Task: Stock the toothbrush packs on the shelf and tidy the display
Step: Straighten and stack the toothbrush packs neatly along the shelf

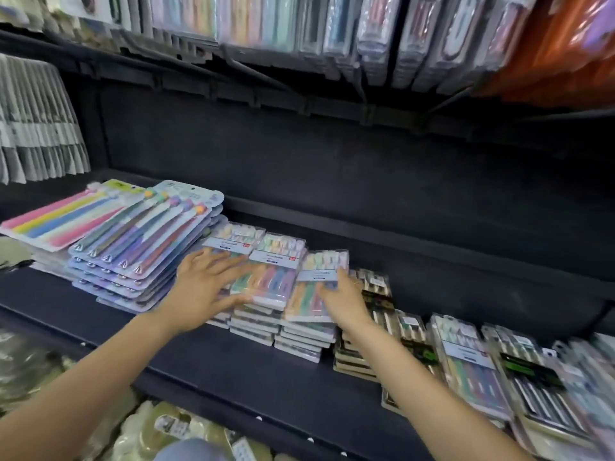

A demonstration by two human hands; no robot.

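Three short stacks of pastel toothbrush packs (pixel 266 277) sit side by side in the middle of the dark shelf (pixel 233 367), and they serve as the landmark here. There is only the head view to go through.

Left of these stacks lies a fanned pile of long purple packs (pixel 139 247), and beyond that a flat pack with pink and yellow handles (pixel 56 214). Right of the stacks stands a pile of dark packs (pixel 369 324), then more packs leaning in a loose row (pixel 472 371) toward the right edge. The three stacks look squared to the shelf front, probably so the labels face the shopper and the piles stay level with each other.

The left hand (pixel 206 287) reaches in from below and lies flat over the left and middle stacks, fingers straight and spread, grasping nothing; it seems to steady or press the piles while the other side is adjusted. The right hand (pixel 346 301) sits at the right stack, fingers running along the edge of the top pack (pixel 319 284), which sits slightly askew on its pile. Motion blur hides whether those fingers pinch the pack or merely push it, so I cannot tell its grip. Both forearms are extended, angled inward toward the stacks.
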